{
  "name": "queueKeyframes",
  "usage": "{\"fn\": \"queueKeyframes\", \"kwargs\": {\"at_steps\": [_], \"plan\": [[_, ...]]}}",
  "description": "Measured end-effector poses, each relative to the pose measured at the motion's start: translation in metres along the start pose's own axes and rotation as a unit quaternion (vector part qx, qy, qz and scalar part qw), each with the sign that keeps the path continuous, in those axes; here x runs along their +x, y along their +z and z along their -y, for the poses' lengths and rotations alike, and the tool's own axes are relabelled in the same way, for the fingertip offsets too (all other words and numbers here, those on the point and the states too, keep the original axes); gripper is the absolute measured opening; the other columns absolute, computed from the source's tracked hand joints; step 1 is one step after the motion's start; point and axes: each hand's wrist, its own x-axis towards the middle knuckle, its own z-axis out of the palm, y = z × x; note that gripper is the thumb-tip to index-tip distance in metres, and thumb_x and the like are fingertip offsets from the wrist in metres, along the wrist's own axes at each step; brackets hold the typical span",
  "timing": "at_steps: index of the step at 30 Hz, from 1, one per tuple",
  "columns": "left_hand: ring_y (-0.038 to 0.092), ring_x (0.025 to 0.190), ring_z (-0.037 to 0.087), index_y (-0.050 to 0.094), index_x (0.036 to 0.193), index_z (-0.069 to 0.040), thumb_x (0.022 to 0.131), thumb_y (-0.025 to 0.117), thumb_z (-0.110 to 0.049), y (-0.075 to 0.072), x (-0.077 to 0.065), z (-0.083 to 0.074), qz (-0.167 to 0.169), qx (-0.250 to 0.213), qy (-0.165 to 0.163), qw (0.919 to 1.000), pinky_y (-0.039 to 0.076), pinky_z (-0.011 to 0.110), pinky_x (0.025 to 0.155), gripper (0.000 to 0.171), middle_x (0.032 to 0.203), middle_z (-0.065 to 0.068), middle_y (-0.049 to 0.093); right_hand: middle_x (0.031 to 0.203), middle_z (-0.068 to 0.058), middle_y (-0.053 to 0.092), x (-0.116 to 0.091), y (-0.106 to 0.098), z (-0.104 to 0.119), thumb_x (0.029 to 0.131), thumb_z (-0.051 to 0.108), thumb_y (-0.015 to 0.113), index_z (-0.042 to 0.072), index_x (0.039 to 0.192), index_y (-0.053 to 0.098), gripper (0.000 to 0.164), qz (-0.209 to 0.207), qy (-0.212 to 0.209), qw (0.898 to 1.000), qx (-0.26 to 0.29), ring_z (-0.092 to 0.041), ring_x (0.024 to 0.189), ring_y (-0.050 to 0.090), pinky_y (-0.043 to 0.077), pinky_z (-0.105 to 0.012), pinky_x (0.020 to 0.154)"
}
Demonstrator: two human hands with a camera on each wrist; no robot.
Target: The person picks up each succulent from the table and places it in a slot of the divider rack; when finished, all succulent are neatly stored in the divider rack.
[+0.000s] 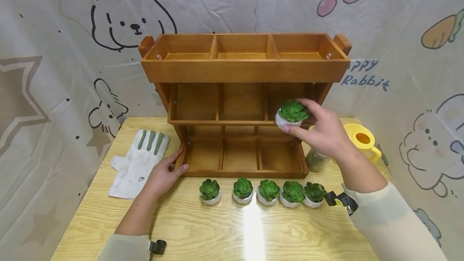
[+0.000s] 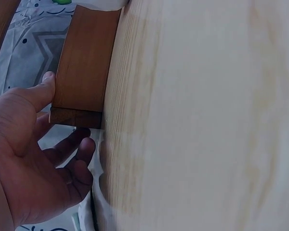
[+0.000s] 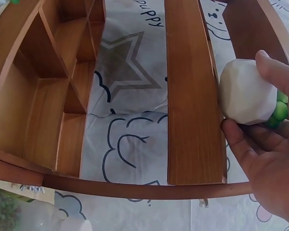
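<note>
My right hand (image 1: 324,132) holds a potted succulent (image 1: 293,112), green with a white faceted pot, in front of the right compartment of the middle tier. In the right wrist view, thumb and fingers grip the white pot (image 3: 245,91), whose underside faces the camera. A brown wooden three-tier shelf (image 1: 239,71) stands at the table's back, each tier split into three compartments. At the lowest tier's front left corner, my left hand (image 1: 163,176) grips the wood, thumb on one side. The left wrist view shows the other fingers curled by the tier's end (image 2: 77,118).
Several more potted succulents (image 1: 243,190) line up in front of the shelf. A white glove with green fingertips (image 1: 134,168) lies at left. A clear jar (image 1: 316,161) and a yellow watering can (image 1: 362,140) stand at right. A printed curtain (image 1: 224,3) hangs behind.
</note>
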Motion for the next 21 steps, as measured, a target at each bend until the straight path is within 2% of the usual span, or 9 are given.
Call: {"fn": "queueKeyframes", "kwargs": {"at_steps": [3,9,12,18,21], "plan": [[0.058,0.11,0.033,0.038,0.163,-0.023,0.1,0.066,-0.051,0.001,0.0,0.0,-0.003,0.003,-0.001,1.0,0.048,0.053,0.093,0.074,0.154,0.023,0.046,0.119,-0.014,0.069,0.006,0.001,-0.001,0.086,0.036,0.087,0.012,0.146,0.055,0.072,0.0,0.0,1.0,0.008,-0.032,0.099,0.071,0.058,-0.052,0.083],[0.058,0.113,0.035,0.038,0.163,-0.024,0.1,0.068,-0.046,0.002,0.001,0.001,-0.005,0.002,-0.004,1.0,0.048,0.053,0.095,0.073,0.155,0.022,0.047,0.126,-0.014,0.066,0.016,0.004,-0.002,0.086,0.041,0.085,0.015,0.149,0.053,0.075,0.004,0.022,1.0,0.007,-0.035,0.107,0.068,0.056,-0.053,0.086],[0.058,0.114,0.036,0.038,0.163,-0.024,0.1,0.068,-0.047,0.002,0.0,0.002,-0.005,0.0,-0.002,1.0,0.048,0.054,0.096,0.073,0.155,0.021,0.047,0.127,-0.014,0.066,0.021,0.005,-0.002,0.086,0.041,0.085,0.015,0.15,0.052,0.076,0.008,0.029,1.0,0.004,-0.035,0.107,0.067,0.055,-0.051,0.084],[0.057,0.118,0.037,0.038,0.163,-0.024,0.1,0.067,-0.048,0.001,0.0,0.0,-0.005,-0.003,0.002,1.0,0.047,0.056,0.098,0.073,0.155,0.022,0.046,0.124,-0.016,0.066,0.03,0.008,-0.003,0.086,0.037,0.085,0.013,0.151,0.052,0.076,0.01,0.017,1.0,-0.014,-0.035,0.1,0.066,0.054,-0.047,0.079],[0.057,0.118,0.037,0.038,0.163,-0.024,0.101,0.067,-0.047,0.0,0.0,0.0,-0.005,-0.003,0.002,1.0,0.047,0.056,0.098,0.072,0.156,0.022,0.045,0.126,-0.016,0.065,0.033,0.01,-0.003,0.086,0.037,0.085,0.014,0.15,0.053,0.075,0.015,0.016,1.0,-0.022,-0.034,0.103,0.065,0.053,-0.049,0.083]]}}
